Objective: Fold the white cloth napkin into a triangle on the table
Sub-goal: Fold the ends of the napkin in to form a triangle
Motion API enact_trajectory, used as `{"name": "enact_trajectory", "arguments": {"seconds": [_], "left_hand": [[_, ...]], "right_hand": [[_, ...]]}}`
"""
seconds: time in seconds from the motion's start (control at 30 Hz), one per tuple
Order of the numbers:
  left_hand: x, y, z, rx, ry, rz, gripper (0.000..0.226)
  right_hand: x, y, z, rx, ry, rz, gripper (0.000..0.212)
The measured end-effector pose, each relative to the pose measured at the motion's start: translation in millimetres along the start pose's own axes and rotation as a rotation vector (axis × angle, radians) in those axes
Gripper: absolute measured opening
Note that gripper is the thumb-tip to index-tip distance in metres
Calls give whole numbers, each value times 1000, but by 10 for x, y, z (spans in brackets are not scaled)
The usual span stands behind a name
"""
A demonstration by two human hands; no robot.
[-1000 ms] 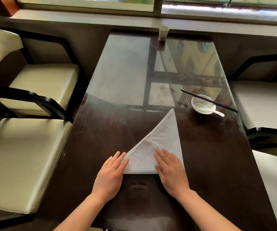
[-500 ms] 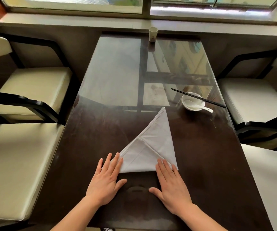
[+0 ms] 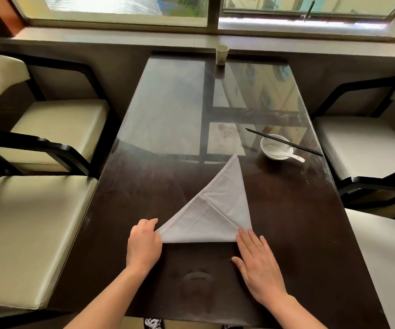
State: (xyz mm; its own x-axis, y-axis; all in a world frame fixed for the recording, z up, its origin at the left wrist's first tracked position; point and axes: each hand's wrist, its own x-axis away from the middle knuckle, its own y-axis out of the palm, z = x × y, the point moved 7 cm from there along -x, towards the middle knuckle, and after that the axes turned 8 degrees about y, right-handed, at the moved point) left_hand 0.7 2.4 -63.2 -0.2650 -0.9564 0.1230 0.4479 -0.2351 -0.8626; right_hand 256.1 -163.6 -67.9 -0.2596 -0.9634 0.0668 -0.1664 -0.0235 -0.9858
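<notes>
Napkin point(image 3: 217, 210) lies folded on the surface point(image 3: 286, 222) before you, tip toward 1 o'clock; your left hand point(image 3: 144, 243) pinches its 8 o'clock corner, probably to adjust it, while your flat right hand point(image 3: 258, 260) steadies the 4 o'clock corner.

Napkin point(image 3: 217, 210) takes centre of near half of table point(image 3: 168, 115). Left hand point(image 3: 144, 243) pinches its near-left corner; right hand point(image 3: 258, 262) lies flat at near-right corner.

Bare top left of napkin, open up to table edge. Open strip also on right side.

Past napkin tip, to right: bowl point(image 3: 274, 157) with spoon point(image 3: 286, 155), chopsticks point(image 3: 284, 142) across rim, reaching toward right edge; these block that way.

Far-left part of top open. Cup point(image 3: 222, 55) at far edge, middle.

Chairs point(image 3: 56, 129) close along both long sides.
</notes>
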Motion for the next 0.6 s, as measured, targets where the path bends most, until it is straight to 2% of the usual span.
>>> {"name": "enact_trajectory", "arguments": {"seconds": [0.13, 0.27, 0.4, 0.47, 0.6], "left_hand": [[-42, -67, -183, 163, -224, 1, 46], [-17, -74, -327, 258, -376, -41, 40], [-26, -28, -307, 350, -393, -113, 23], [-40, 16, -306, 353, -381, -156, 7], [-44, 13, -280, 166, -293, -186, 30]], "right_hand": [[-3, 3, 21, 5, 0, -13, 60], [-8, 24, 70, -21, 19, -13, 57], [-13, 28, 75, -15, 21, -18, 55], [-21, 45, 78, -27, 26, -21, 56], [-31, 71, 79, -37, 43, -40, 59]]}}
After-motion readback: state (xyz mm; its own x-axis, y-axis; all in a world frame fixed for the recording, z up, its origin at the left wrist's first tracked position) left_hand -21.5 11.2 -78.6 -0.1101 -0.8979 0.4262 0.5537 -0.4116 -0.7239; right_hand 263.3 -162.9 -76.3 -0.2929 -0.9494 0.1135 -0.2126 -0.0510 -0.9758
